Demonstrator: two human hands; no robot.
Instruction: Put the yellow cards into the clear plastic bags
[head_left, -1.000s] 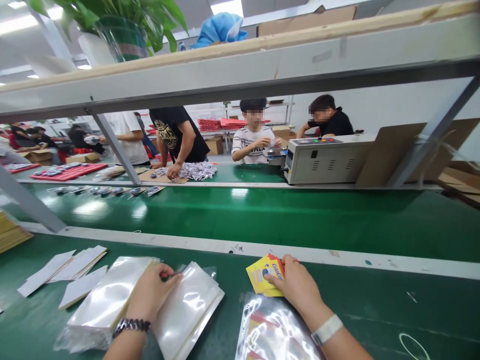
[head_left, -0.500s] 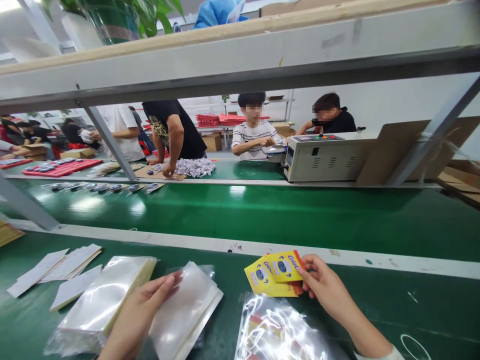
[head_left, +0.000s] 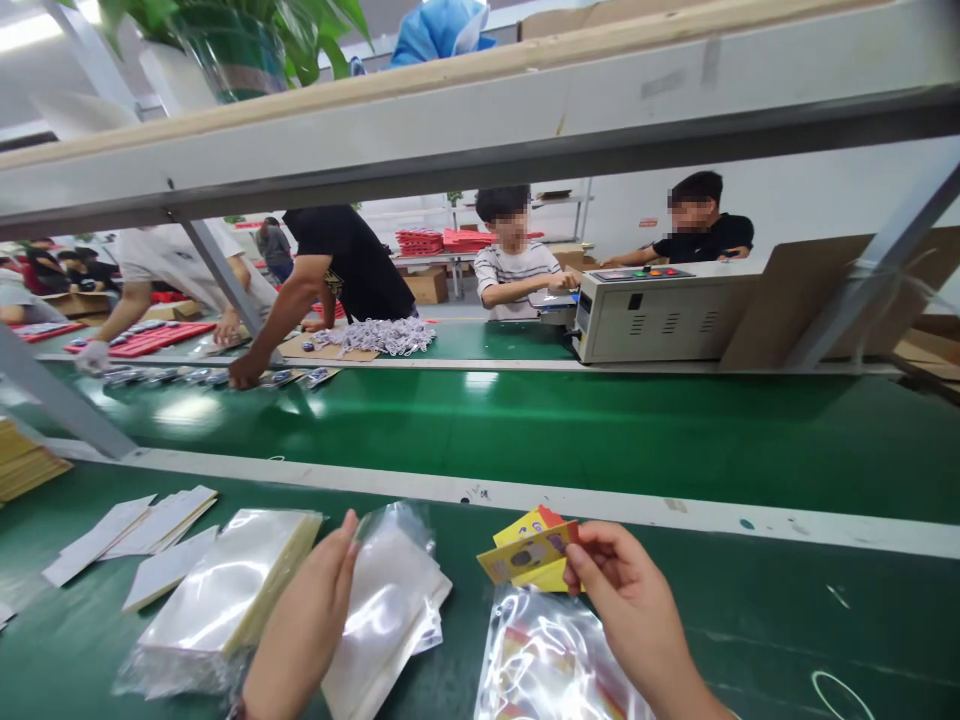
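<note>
Yellow card packets (head_left: 529, 553), a thin fan of them with red edging at the back, sit pinched between the thumb and fingertips of the right hand (head_left: 634, 610), held just above the green worktop (head_left: 750, 620) at about five o'clock in the view. The left hand (head_left: 307, 625), at seven o'clock, has its fingers extended and closed lightly on the upper edge of a clear plastic sleeve (head_left: 386, 590), lifting that one from a loose heap of the same sleeves; whether the mouth of the sleeve is already parted cannot be told. A second stack of clear sleeves (head_left: 229, 585) lies just beside it toward nine o'clock, with white paper slips (head_left: 127, 530) further out. A crinkled clear bag (head_left: 544, 660) holding more yellow and red pieces lies at six o'clock under the right wrist. To do this well, I judge the left thumb should rub the film layers apart so only one sleeve comes up, and the right hand should peel off a single packet, square and flat. On the packets a blue round motif and some slanted lettering show, but it is too small and tilted to read. Beyond the belt at one o'clock stands a grey machine (head_left: 660, 315) with coloured buttons and no legible label.
</note>
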